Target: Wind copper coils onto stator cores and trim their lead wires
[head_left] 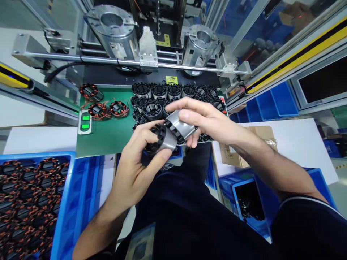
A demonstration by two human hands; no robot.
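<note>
We hold two metal rings with black teeth, one in each hand, above the near edge of the green surface [105, 139]. Our left hand [132, 162] pinches the left ring [169, 139] between thumb and bent fingers; our right hand [210, 119] pinches the right ring [187, 128], the thumb on its smooth side and the other fingers around it. Both rings are tilted, perhaps so that the toothed ends can be seen well. We cannot tell if they touch each other. On the far side, similar rings [151, 110] stand close in rows, maybe to save space. The wire-wound rings [119, 108] lie apart at left, probably to avoid mixing; a blue box [61, 216] at near left contains more wound pieces [29, 202].
</note>
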